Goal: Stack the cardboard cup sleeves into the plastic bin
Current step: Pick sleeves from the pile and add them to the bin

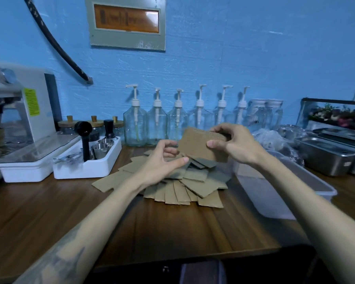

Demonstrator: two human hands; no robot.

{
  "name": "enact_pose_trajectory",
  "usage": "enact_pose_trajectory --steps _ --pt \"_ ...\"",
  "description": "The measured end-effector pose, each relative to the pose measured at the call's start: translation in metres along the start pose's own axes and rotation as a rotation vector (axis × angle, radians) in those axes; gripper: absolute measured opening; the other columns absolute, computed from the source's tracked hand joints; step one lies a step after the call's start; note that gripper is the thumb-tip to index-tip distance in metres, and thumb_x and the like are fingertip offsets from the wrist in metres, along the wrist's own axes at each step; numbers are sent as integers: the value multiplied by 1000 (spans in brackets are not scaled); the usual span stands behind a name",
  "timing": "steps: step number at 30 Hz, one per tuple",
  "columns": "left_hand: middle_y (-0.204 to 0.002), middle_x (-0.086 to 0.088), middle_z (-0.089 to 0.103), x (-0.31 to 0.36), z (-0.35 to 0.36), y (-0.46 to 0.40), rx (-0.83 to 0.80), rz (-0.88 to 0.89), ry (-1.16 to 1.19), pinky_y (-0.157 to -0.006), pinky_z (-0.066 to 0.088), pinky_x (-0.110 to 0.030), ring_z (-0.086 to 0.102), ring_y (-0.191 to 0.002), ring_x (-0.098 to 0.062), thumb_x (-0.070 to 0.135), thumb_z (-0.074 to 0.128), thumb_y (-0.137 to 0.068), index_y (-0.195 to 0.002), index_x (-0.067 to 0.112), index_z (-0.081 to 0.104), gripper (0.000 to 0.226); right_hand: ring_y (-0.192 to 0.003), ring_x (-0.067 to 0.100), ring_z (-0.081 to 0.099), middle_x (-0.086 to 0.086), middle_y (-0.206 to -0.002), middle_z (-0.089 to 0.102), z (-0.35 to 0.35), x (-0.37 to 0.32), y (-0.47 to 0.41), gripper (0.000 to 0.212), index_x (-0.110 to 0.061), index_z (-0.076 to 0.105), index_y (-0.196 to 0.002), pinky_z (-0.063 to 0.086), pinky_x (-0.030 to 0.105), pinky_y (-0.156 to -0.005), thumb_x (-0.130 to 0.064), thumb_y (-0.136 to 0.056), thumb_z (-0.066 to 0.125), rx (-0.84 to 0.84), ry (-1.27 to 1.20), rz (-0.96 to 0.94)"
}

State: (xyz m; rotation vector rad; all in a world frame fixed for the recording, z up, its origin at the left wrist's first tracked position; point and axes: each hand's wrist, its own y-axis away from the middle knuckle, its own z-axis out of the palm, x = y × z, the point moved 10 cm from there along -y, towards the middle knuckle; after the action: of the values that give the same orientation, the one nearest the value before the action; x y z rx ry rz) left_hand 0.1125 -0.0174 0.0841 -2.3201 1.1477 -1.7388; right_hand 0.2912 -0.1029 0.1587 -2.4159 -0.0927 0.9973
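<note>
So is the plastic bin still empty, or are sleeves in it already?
Not empty: the plastic bin holds a few cardboard sleeves at its far end. The count is unclear through its cloudy wall.

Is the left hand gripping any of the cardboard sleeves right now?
No, the left hand is open above the pile of sleeves; the right hand holds the lifted sleeves.

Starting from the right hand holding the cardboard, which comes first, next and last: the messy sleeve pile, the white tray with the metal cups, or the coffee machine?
From the right hand, in the head view:
1. Sleeve pile: just below and left of it on the table.
2. White tray: farther left, past the left hand.
3. Coffee machine: at the far left edge.
</note>
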Motion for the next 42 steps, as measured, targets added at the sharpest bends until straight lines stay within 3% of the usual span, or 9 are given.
enact_pose_trajectory --steps 3,7,12,17,20,24,27,32,42 --pt "-114 2 59 12 36 -11 -40 42 -8 -96 50 -27 59 -106 -12 32 73 -86 -123 22 50 44 -74 3 62 -10 -86 70 -47 12 12 19 -17 67 -99 43 7 -59 -18 -83 78 70 11 25" --pt "-114 -3 58 26 91 -26 -82 57 -12 -95 48 -26 57 -107 -17 29 62 -95 -122 15 53 32 -84 13 64 -1 -94 72 -100 37 31 22 -14 67 -102 49 22 -74 -16 -84 77 133 63 90" --pt "-121 2 56 30 158 -42 -181 -34 -15 -82 43 -13 54 -105 -5 48 58 -93 -124 20 52 42 -79 8 62 -4 -95 71 -145 70 55 18 -21 65 -99 46 18 -56 -21 -85 77 203 146 167" --pt "-122 -1 55 10 193 -59 -215 -241 -31 -85 48 -33 57 -107 -16 59 64 -80 -134 21 40 70 -86 19 65 1 -96 73 -154 99 65 16 -18 65 -94 51 32 -75 -21 -84 77 168 193 223" --pt "-108 -6 61 6 193 -57 -183 -294 12 -65 46 -31 58 -83 -16 55 64 -65 -133 22 41 79 -92 23 66 3 -96 72 -148 113 63 19 -19 65 -94 53 41 -84 -23 -82 78 112 229 258" --pt "-69 -1 63 8 189 -56 -176 -266 75 -46 39 -21 53 -54 -10 32 62 -72 -124 22 48 55 -87 16 64 -6 -90 69 -124 124 54 20 -25 65 -89 50 29 -74 -30 -78 80 -54 358 279" --pt "-71 -1 64 12 190 -55 -205 -257 146 -56 40 -27 53 -62 -14 23 60 -70 -121 20 51 52 -87 18 64 0 -93 71 -98 137 50 27 -19 68 -94 48 26 -70 -32 -74 82 -187 441 305" --pt "-54 15 57 11 191 -53 -241 -255 166 -56 45 -26 55 -53 0 27 59 -62 -125 19 48 64 -89 18 65 -3 -91 72 -85 153 42 26 -15 70 -89 52 32 -81 -29 -72 83 -235 511 313" --pt "-86 -6 63 10 196 -52 -284 -266 243 -70 52 -33 64 -79 -15 25 65 -66 -128 19 46 65 -100 22 56 -3 -101 56 -90 157 20 39 -27 62 -100 48 37 -90 -40 -71 84 -211 715 190"
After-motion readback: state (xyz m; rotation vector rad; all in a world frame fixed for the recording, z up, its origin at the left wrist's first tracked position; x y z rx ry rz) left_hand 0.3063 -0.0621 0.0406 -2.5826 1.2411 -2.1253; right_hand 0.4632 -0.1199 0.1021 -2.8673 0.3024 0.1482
